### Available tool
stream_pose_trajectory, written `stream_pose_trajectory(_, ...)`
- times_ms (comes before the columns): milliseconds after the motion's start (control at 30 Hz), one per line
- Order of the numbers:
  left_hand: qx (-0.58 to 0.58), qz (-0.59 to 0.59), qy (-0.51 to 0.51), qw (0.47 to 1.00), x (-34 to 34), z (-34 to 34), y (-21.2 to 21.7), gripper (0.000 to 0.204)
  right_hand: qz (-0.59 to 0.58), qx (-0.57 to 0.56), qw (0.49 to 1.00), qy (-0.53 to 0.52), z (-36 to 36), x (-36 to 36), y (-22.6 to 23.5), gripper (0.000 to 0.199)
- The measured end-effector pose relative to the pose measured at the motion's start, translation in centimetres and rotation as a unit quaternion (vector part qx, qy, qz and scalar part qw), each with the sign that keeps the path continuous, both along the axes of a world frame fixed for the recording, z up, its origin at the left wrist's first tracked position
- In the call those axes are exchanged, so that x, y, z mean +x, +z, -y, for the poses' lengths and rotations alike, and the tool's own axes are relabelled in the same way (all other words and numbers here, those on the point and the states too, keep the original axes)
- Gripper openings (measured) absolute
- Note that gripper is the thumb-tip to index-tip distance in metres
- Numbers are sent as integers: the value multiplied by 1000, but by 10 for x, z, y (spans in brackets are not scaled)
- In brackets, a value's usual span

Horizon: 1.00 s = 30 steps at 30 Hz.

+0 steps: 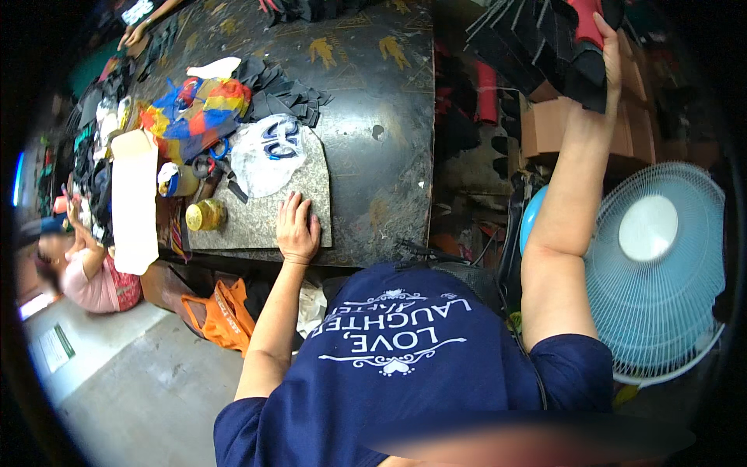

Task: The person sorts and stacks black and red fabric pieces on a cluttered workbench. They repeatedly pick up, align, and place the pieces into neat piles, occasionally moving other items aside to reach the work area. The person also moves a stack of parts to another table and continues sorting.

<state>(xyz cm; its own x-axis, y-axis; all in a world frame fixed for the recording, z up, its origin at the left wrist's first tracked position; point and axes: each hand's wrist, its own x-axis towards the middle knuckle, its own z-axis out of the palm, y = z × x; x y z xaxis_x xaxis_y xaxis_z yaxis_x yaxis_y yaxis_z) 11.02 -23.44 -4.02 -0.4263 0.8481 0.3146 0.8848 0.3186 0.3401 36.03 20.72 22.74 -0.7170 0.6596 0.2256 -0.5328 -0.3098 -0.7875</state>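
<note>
- Grey stone-look cutting slab (261, 222) lies at the dark worktable's (381, 101) near edge; left hand (297, 231) rests flat on it, fingers spread.
- Right hand (603, 74) reaches up, fingers closed on stacked black cut pieces (545, 43) above cardboard boxes (548, 124).
- Pale blue fan (654, 265) stands right.

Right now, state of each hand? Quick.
Left hand: open, flat on the grey board, holding nothing.
Right hand: reaching up into the stack of black pieces; grip cannot be told.
</note>
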Motion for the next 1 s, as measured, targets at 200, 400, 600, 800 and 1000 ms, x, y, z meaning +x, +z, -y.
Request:
stream_pose_trajectory(200,-8,-6,16,1000,4,-3,5,34,17,-56,997,-48,-35,-17,-27,41)
stream_pose_trajectory(400,7,7,38,999,6,-3,12,32,54,-90,993,45,-39,-57,-38,34)
stream_pose_trajectory(600,8,6,34,999,6,-3,18,34,4,-72,995,74,-9,-137,-50,33)
stream_pose_trajectory(800,10,-1,39,999,4,0,17,34,143,-92,968,185,43,-172,-128,41)
stream_pose_trajectory(1000,21,11,42,999,5,3,13,33,393,32,892,219,58,-156,-267,48)
